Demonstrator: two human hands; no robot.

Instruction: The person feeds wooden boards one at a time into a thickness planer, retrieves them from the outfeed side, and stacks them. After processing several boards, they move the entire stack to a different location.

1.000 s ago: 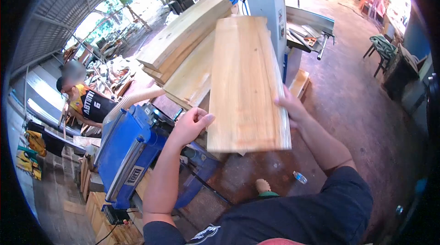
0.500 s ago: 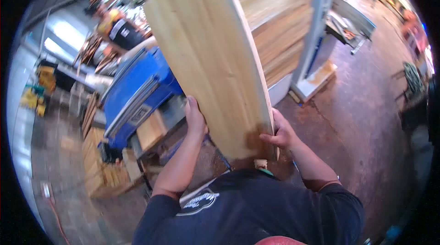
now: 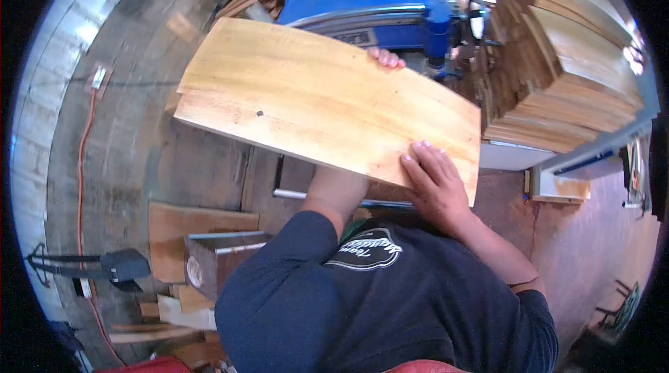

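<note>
A wide, pale wooden board [image 3: 327,97] lies across both hands in front of my chest, its long side running left to right and a small dark knot on its face. My left hand [image 3: 387,58] reaches beneath it; only the fingertips show, curled over the far edge, while the palm is hidden under the wood. Near the right end, my right hand [image 3: 440,188] holds the near edge, fingers on the top face and the thumb out of sight.
Beyond the board stands a blue machine [image 3: 355,0] with metal rails. Stacked boards [image 3: 571,80] rise at the right. An orange cord [image 3: 85,143] runs along the floor at left, near a dark strapped item [image 3: 125,268]. Wood offcuts [image 3: 188,314] lie at lower left.
The board has swung from upright to lying crosswise, its far end now to the left. My left hand has gone underneath to the far edge. The view has turned left and downward.
</note>
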